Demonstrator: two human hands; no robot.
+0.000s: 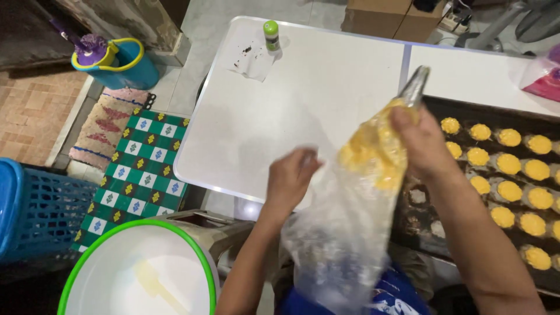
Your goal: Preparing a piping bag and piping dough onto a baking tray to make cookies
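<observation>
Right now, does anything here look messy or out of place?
Mostly tidy. Dark crumbs are scattered on the paper beside the green-capped bottle, and several tray cups near the right hand are unfilled among yellow ones.

- Dark baking tray [434, 105], right side, runs past the frame's right edge.
- Blue basket [41, 216] is cropped at the left edge.
- Piping bag's [350, 216] lower end blurs out.
- Right hand [423, 146] hides its fingertips behind the bag.

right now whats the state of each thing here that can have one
piping bag: part full of yellow batter, metal tip up, held by both hands
right hand: gripping the bag near its tip
left hand: pinching the bag's loose plastic
dark baking tray: most moulds filled yellow, a few near the hand empty
white bowl: nearly empty, spatula inside
green-capped bottle: upright, capped
</observation>
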